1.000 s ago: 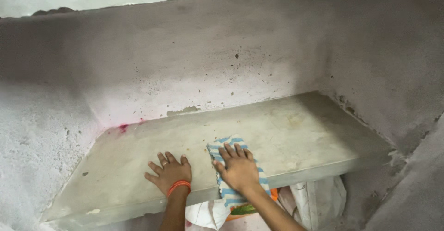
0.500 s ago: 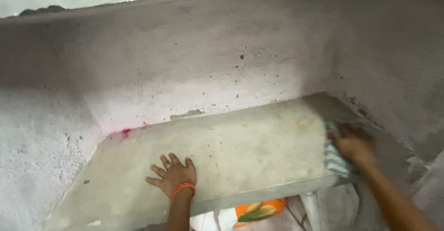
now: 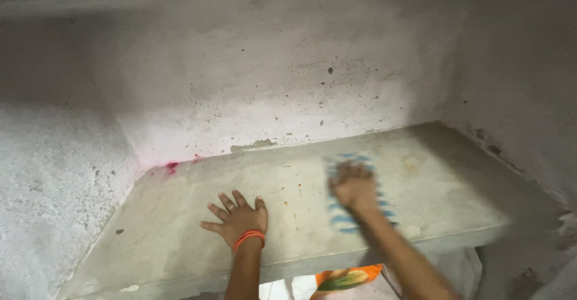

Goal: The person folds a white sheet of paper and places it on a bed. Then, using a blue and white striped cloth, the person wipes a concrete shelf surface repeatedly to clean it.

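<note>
Currently, a blue-and-white striped cloth (image 3: 354,207) is being pressed flat against the grey stone shelf (image 3: 180,240) by the right hand (image 3: 353,187), which is lying on top of it; the hand is blurred, so whether its fingers are spread or closed cannot be told. The cloth is being kept right of the shelf's middle, nearer the front edge than the back wall (image 3: 270,72). The left hand (image 3: 238,218) is being laid palm-down on the shelf's bare surface, left of the cloth and well apart from it, with the fingers spread and gripping nothing; an orange band (image 3: 248,237) is being worn at its wrist. This flat placement reads as a brace steadying the body. The shelf is being enclosed on three sides: by the back wall, by a rough side wall (image 3: 54,180) to its left and by a darker side wall (image 3: 517,84) to its right. Open surface is being left right of the cloth up to that corner, and behind it. A pink stain (image 3: 172,167) is showing at the shelf's back-left corner. Below the front edge, an orange packet (image 3: 345,277) is partly showing.
</note>
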